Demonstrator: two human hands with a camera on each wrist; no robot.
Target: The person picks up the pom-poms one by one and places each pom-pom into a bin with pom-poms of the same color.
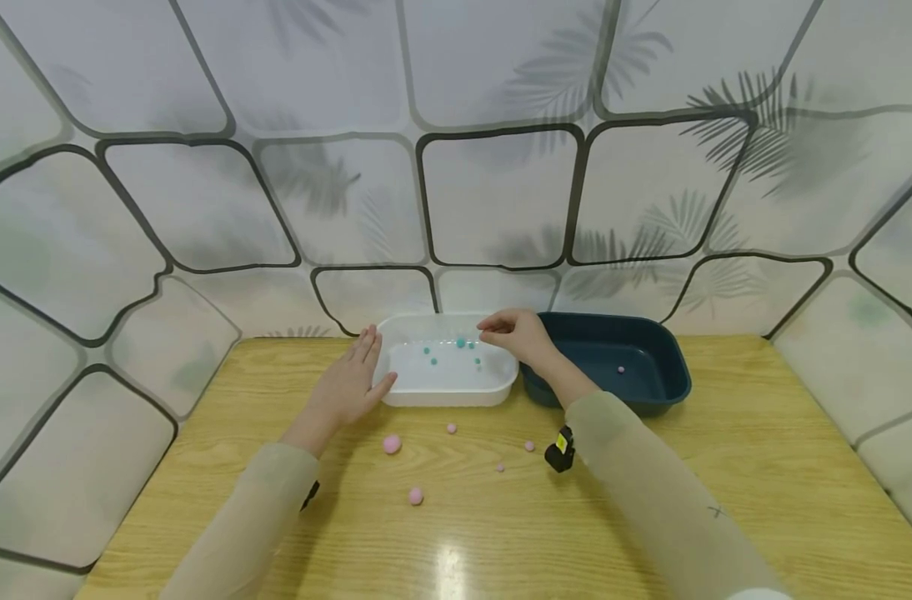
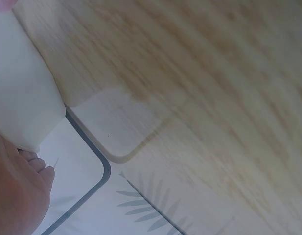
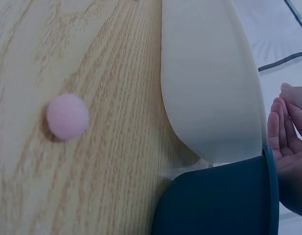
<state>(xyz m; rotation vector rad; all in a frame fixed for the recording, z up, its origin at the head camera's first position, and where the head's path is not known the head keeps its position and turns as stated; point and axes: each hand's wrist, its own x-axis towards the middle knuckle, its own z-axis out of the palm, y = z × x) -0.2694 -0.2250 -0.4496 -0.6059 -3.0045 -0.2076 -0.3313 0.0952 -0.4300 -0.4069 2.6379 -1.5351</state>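
A white tub (image 1: 441, 398) holds several small teal pom-poms (image 1: 460, 342). My left hand (image 1: 351, 379) rests at its left end, fingers straight and thumb spread along the rim; the left wrist view shows part of this hand (image 2: 18, 186) against the tub's wall (image 2: 26, 83). Over the right end of the tub is my right hand (image 1: 519, 335), thumb and fingertips close together. The right wrist view also shows this hand (image 3: 290, 132) with its fingertips bunched above the rim. Whether something tiny sits between them cannot be seen.
A dark blue tub (image 1: 654, 392) stands against the white tub's right side, with a small pink pom-pom (image 1: 621, 369) inside. Several pink pom-poms, including a larger one (image 1: 392, 444), lie on the wooden table (image 1: 456, 533) in front. A patterned wall (image 1: 493, 200) rises behind.
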